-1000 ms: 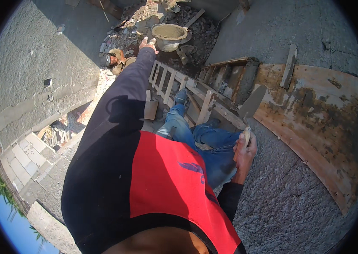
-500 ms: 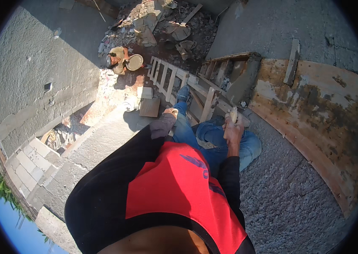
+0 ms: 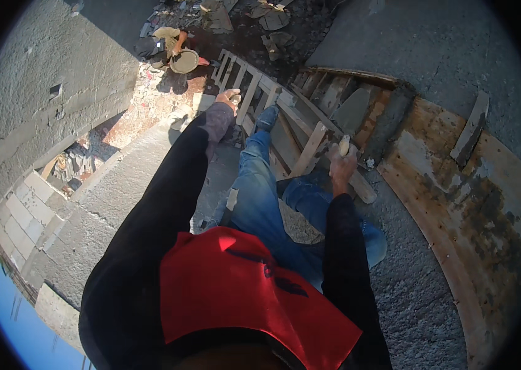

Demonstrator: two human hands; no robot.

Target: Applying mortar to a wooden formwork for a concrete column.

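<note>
My right hand is closed around the pale, rounded handle of a tool; its working end is hidden. It is above the top of a wooden ladder, which slopes down and away from me. Reaching forward, my left hand is beside the ladder's left rail. Its fingers are curled around something small and tan that I cannot make out. One blue shoe rests at the ladder, with my legs in blue jeans over its near end.
Below, a co-worker is by a round basin of grey material. Rubble lies behind. A curved plywood form with a loose wood strip stands at right. Rough concrete walls rise at left.
My left arm has stretched forward and left, toward the ladder. My right hand has moved slightly forward with the pale handle. The view has shifted, and the co-worker has bent over the basin.
</note>
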